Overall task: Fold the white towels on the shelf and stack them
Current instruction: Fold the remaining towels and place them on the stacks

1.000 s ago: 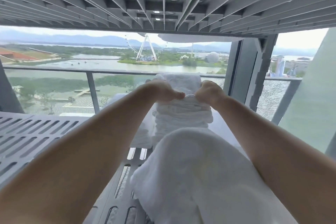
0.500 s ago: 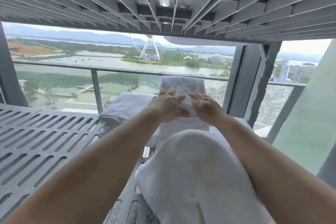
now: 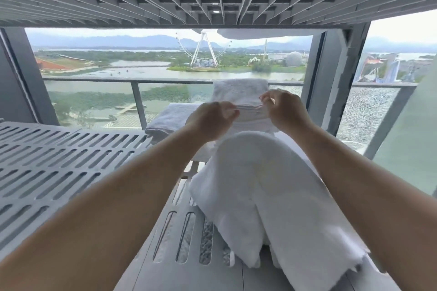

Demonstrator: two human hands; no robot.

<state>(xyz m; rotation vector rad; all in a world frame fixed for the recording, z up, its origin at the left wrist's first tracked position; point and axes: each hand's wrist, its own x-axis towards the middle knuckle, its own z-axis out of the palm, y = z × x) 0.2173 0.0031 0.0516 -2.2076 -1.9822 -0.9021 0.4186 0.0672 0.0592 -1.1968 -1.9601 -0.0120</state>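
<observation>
Although our palms had pressed flat half a second before, the scene had shifted. Across the slotted shelf (image 3: 71, 160), the large loose towel (image 3: 260, 186) lay unfolded at 6 o'clock, and the folded stack (image 3: 250, 120) stood at 12 o'clock. Our left grip (image 3: 210, 118) and right grip (image 3: 283, 111) now pinched the top towel's (image 3: 238, 91) near edge, fingers curled; we judged it a squaring-up, with the loose towel next.

The left forearm (image 3: 118, 196) and right forearm (image 3: 366, 172) are bare to the picture's edge; the left hand (image 3: 212, 118) and right hand (image 3: 286, 111) are bare too.
</observation>
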